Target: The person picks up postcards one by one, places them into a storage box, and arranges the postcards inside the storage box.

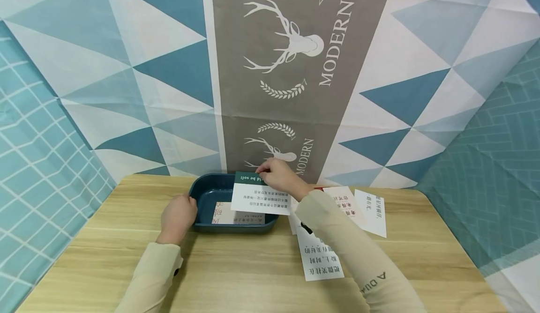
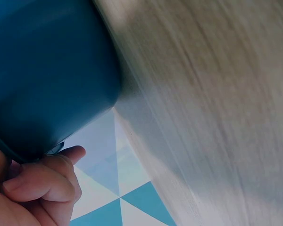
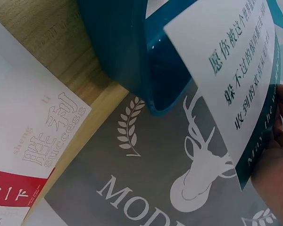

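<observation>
A dark blue rectangular tray [image 1: 234,228] with raised walls stands at the back of the wooden table. My left hand [image 1: 179,214] grips its left rim; in the left wrist view the curled fingers [image 2: 47,183] lie at the edge of the tray [image 2: 52,70]. Between thumb and fingers my right hand [image 1: 279,176] pinches a white card with a green band [image 1: 261,198], held over the tray's right part. The right wrist view shows this card [image 3: 226,70] tilted above the tray wall [image 3: 118,42]. Inside the tray lies a cream card with reddish characters [image 1: 228,213].
Several printed cards lie right of the tray, partly under my right forearm: a white card [image 1: 322,268] nearer me, a red-and-white card [image 1: 343,198], and another white card [image 1: 373,214]. A patterned wall covering [image 1: 270,69] rises directly behind the table [image 1: 236,275].
</observation>
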The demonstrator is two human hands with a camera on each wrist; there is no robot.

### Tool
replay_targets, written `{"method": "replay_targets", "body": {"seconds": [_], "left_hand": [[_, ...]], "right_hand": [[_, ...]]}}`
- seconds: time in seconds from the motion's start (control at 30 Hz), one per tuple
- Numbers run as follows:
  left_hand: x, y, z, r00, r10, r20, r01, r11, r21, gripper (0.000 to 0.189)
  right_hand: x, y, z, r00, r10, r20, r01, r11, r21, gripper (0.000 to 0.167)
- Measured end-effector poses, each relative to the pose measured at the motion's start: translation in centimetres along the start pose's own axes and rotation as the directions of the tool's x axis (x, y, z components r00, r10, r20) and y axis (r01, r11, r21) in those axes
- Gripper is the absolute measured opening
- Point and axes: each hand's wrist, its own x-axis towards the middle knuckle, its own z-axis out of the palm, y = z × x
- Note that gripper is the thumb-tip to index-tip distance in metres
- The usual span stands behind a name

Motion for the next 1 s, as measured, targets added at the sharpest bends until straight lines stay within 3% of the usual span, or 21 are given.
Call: {"method": "replay_targets", "body": {"seconds": [0.67, 1.0], "left_hand": [[-0.1, 0.1, 0.0, 1.0, 0.008, -0.022, -0.009, 1.0, -0.005, 0.035], [-0.1, 0.0, -0.1, 0.999, 0.019, -0.03, -0.02, 1.0, -0.013, 0.033]], "right_hand": [[1.3, -1.5, 1.8, 0.999, -0.031, 0.018, 0.031, 1.0, -0.003, 0.024], [1.7, -1.5, 3.5, 0.999, -0.004, 0.036, 0.004, 1.0, -0.001, 0.025]]}}
